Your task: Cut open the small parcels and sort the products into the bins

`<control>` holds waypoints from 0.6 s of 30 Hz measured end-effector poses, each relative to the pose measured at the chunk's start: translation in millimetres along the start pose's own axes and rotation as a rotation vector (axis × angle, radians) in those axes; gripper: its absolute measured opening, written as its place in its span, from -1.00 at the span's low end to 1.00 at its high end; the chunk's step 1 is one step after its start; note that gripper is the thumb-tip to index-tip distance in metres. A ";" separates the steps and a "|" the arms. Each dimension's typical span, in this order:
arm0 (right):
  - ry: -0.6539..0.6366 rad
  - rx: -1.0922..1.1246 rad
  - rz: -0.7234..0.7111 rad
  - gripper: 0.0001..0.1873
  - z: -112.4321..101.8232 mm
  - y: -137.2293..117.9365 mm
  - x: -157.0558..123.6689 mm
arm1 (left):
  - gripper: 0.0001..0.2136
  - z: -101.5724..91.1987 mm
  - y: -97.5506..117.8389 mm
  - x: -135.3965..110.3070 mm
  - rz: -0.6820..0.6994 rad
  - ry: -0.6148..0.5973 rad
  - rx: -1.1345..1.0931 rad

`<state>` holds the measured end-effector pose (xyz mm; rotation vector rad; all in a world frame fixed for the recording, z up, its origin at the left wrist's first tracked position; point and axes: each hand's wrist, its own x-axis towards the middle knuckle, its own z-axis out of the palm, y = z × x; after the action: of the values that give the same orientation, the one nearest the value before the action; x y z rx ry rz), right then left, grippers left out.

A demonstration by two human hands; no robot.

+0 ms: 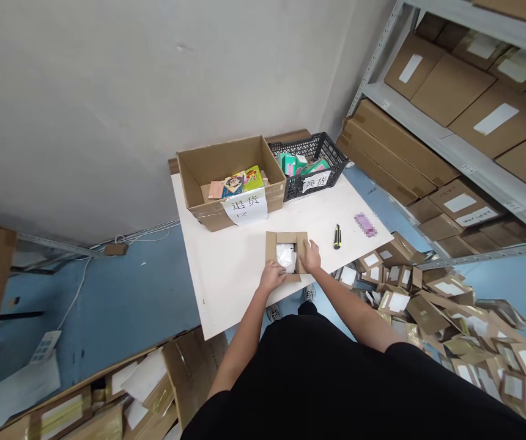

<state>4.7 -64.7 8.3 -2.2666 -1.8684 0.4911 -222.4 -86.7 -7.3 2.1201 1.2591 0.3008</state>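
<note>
A small cardboard box (271, 244) lies on the white table in front of me, its flaps folded outward. Inside it shows a white, crinkled plastic-wrapped item (285, 255). At the box's near left corner, my left hand (272, 276) holds the edge, its fingers curled over toward the opening. My right hand (309, 256) grips the flap on the right side. To the right of the box lies a black and yellow utility knife (337, 237), touched by neither hand.
A large carton (196, 214) with a paper sign holds colourful small boxes. Beside it a black plastic crate (331, 146) holds green boxes. A blurred purple item (366, 225) lies near the table's (226, 275) right edge. Opened cartons (432, 311) cover the floor; shelves (432, 116) stand right.
</note>
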 end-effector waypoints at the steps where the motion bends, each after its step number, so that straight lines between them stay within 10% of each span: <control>1: 0.004 -0.056 -0.098 -0.32 -1.4 -3.3 3.4 | -0.75 3.7 -4.0 -5.7 0.015 0.018 0.026; 5: -0.243 -0.160 -0.456 -0.57 2.6 -23.8 19.4 | -0.72 20.7 -13.3 -20.3 0.024 0.051 0.126; 18: -0.250 0.012 -0.345 -0.07 16.8 -49.2 84.1 | -0.80 57.3 -2.0 -28.4 -0.007 0.325 0.278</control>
<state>-32.8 26.0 -3.6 -1.8849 -2.3057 0.7514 -210.0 -133.7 -48.9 2.3686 1.5702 0.5086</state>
